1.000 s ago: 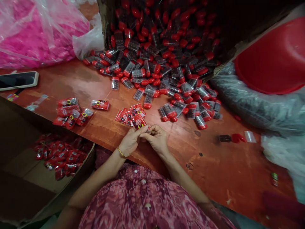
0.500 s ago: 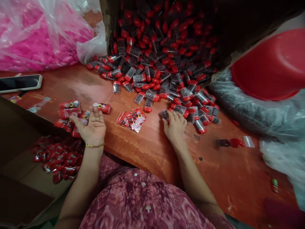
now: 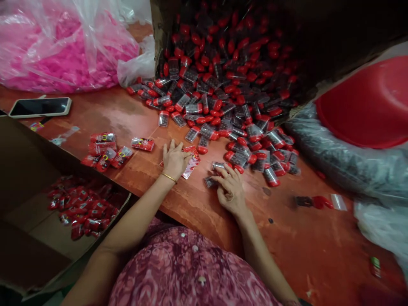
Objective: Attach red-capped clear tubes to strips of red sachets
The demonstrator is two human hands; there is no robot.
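My left hand (image 3: 174, 159) lies flat with fingers spread on a small stack of red printed sleeves (image 3: 192, 162) on the wooden table (image 3: 134, 123). My right hand (image 3: 230, 186) is curled over a clear red-capped tube (image 3: 211, 181) at the near edge of a big pile of such tubes (image 3: 229, 102). Another tube (image 3: 218, 165) lies just beyond its fingertips. Several wrapped red packets (image 3: 105, 151) lie to the left.
A cardboard box (image 3: 38, 221) at lower left holds several wrapped packets. A phone (image 3: 41, 106) lies far left, a pink-filled plastic bag (image 3: 60, 46) behind it. A red bowl (image 3: 366, 102) sits on a plastic bag at right. A loose red cap and tube (image 3: 314, 201) lie near it.
My left hand moved right from the wrapped packets onto the stack of sleeves. My right hand drew back from the pile with a tube under its fingers. The view shifted slightly.
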